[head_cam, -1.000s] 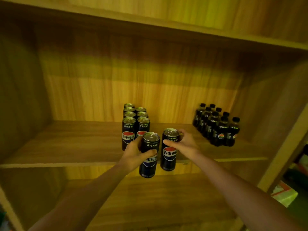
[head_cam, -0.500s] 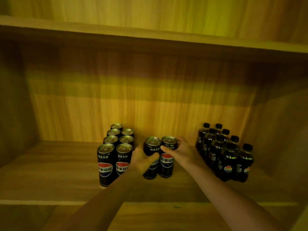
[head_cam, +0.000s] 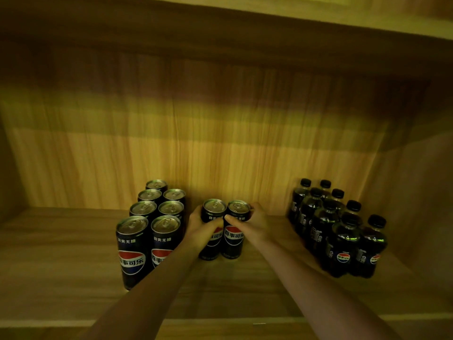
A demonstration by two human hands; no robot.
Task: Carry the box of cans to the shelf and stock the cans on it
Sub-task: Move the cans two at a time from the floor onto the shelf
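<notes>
While Two Cans Stand on the Shelf, Both Hands Grip Them

As two black cola cans stand upright and touching on the wooden shelf point(head_cam: 61, 253), a person's left hand point(head_cam: 201, 231) curls its fingers round the left can point(head_cam: 213, 209). The right hand point(head_cam: 255, 224) wraps the right can point(head_cam: 234, 239), with its thumb laid across the front near the top. Just to the left of the left hand stands a block of seven cans point(head_cam: 157, 217), set two abreast. Off to the right of the right hand, well apart from it, sits a cluster of dark bottles point(head_cam: 338, 229) with black caps.
</notes>
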